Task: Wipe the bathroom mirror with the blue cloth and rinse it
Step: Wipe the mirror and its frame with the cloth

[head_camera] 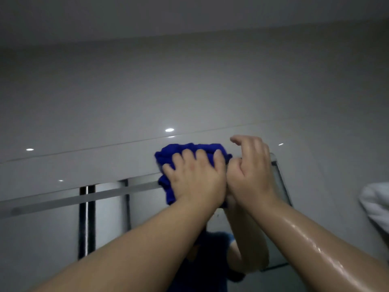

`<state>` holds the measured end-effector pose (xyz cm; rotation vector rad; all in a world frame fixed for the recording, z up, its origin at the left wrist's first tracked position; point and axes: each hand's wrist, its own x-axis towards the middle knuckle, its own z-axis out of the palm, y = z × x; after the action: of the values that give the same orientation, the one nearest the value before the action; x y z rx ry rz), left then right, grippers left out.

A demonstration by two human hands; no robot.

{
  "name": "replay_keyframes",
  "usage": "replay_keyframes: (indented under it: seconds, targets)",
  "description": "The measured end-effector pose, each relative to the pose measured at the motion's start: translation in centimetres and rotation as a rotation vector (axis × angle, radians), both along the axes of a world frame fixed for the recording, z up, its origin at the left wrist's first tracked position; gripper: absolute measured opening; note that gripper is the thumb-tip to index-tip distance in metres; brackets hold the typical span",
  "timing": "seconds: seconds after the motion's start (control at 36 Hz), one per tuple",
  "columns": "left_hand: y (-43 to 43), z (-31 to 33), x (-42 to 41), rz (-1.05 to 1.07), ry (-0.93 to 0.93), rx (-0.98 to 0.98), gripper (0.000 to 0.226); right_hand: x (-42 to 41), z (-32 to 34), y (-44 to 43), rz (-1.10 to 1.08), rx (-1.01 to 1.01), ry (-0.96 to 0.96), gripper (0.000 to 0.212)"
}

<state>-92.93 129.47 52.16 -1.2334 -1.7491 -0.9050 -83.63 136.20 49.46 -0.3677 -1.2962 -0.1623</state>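
A bunched blue cloth lies against the upper edge of the bathroom mirror. My left hand presses flat on the cloth with its fingers spread over it. My right hand is raised just to the right of it, touching the left hand's side, fingers loosely curled and holding nothing that I can see. The right forearm is wet and shiny. The mirror reflects my arms and a blue top below the hands.
Glossy grey wall tiles rise above the mirror to the ceiling, with small light spots reflected. The mirror's right edge runs down beside my right hand. Something white hangs at the far right edge.
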Motion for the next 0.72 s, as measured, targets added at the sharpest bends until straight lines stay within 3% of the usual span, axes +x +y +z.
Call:
replay_keyframes:
  seconds: [0.06, 0.14, 0.19, 0.33, 0.42, 0.5, 0.61, 0.72]
  targets:
    - [1.4, 0.8, 3.0, -0.064, -0.01, -0.116, 0.047, 1.0, -0.8, -0.9, 0.11, 0.076, 0.078, 0.03]
    - [1.4, 2.5, 5.6, -0.191, -0.125, -0.26, 0.058, 2.8, -1.1, -1.7, 0.408, -0.114, 0.192, 0.032]
    - [0.3, 3.7, 6.0, -0.289, -0.212, -0.316, 0.063, 3.5, -1.2, -1.4, 0.471, -0.181, 0.221, 0.034]
    - [-2.8, 4.8, 3.3, -0.656, -0.294, -0.28, 0.054, 1.3, -2.4, -1.4, 0.234, -0.283, -0.132, 0.041]
    - [-2.5, 4.1, 0.6, -0.814, -0.403, -0.119, 0.058, -0.4, -2.3, -2.2, -0.218, -0.225, -0.377, 0.069]
    - [-2.1, 2.8, -1.7, -0.918, -0.521, -0.056, 0.058, -2.2, -2.4, -2.8, -0.298, -0.218, -0.552, 0.087]
    - [-3.1, 0.6, -2.8, -0.927, -0.378, -0.069, 0.062, -3.0, -3.2, -0.8, -0.38, -0.211, -0.572, 0.088]
    - [-3.6, -0.9, -3.4, -0.734, 0.08, -0.102, 0.051, -2.0, -2.0, 0.4, -0.428, -0.239, -0.481, 0.082]
